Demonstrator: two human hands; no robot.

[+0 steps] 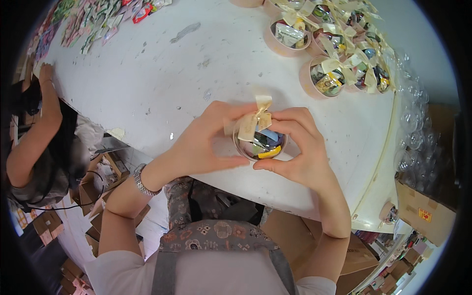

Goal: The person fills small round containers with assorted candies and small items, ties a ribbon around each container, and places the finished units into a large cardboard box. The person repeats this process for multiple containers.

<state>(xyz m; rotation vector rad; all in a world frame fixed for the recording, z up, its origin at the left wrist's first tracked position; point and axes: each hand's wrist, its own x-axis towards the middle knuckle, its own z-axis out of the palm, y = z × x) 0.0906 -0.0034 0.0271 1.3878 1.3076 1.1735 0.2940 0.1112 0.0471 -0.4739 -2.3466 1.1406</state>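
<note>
A small round gift tub (259, 147) with a clear lid is between my two hands, over the near part of the white table (147, 83). Wrapped pieces in dark, blue and yellow show through its top. A cream ribbon bow (260, 117) sits on the far side of the lid. My left hand (211, 132) curls round the tub's left side, thumb at the near rim. My right hand (300, 140) curves round the right side, its fingers by the bow and its thumb at the near edge. The tub's underside is hidden.
Several pink tubs with cream bows (322, 76) stand at the far right. Small wrapped packets (98, 22) lie heaped at the far left. Clear plastic domes (413, 123) are piled beside a cardboard box (425, 209) on the right. Another person's arm (46, 108) reaches to the table's left edge.
</note>
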